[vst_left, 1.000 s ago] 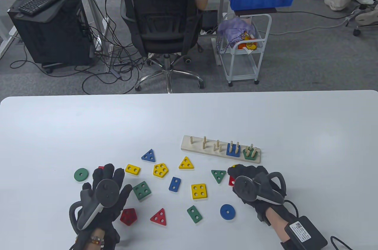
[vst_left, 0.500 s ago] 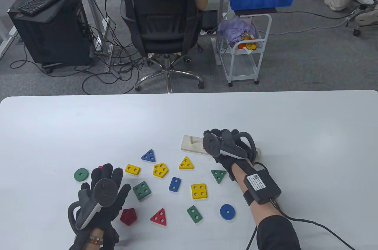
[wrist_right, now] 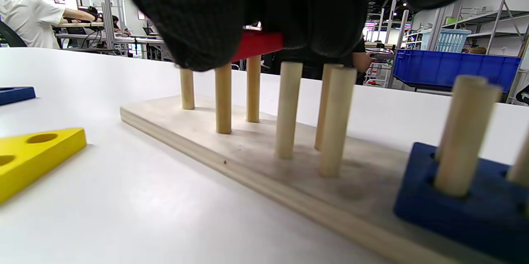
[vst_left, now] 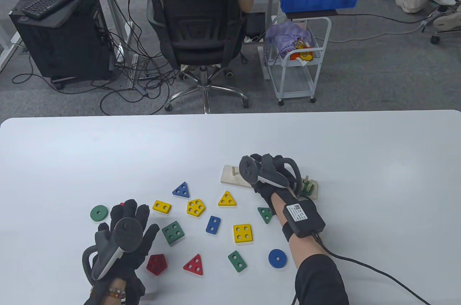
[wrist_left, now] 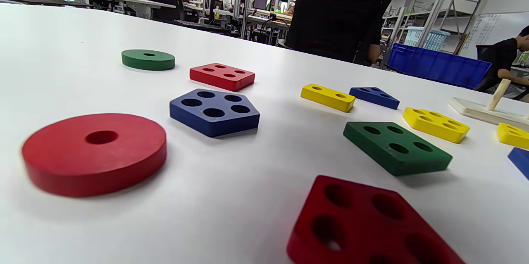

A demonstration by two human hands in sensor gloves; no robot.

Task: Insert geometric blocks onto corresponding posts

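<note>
Overhead, the right hand (vst_left: 268,177) sits over the middle of the peg board (vst_left: 229,177), covering most posts; what it carries is hidden from this angle. A green block (vst_left: 309,187) already sits on the rightmost posts. The left hand (vst_left: 126,236) lies flat on the table (vst_left: 108,153), fingers spread, holding nothing, among loose blocks.

From the left wrist, painted wooden blocks lie flat: thick, rigid, light by my guess, smooth-faced and probably a little slippery. Their straight side edges look like the best place to pinch.

From the right wrist, gloved fingers (wrist_right: 198,20) clamp a red block (wrist_right: 258,45) just above the post tips, at the two-post group as far as I can tell. It must come down level, or the holes may bind.
</note>
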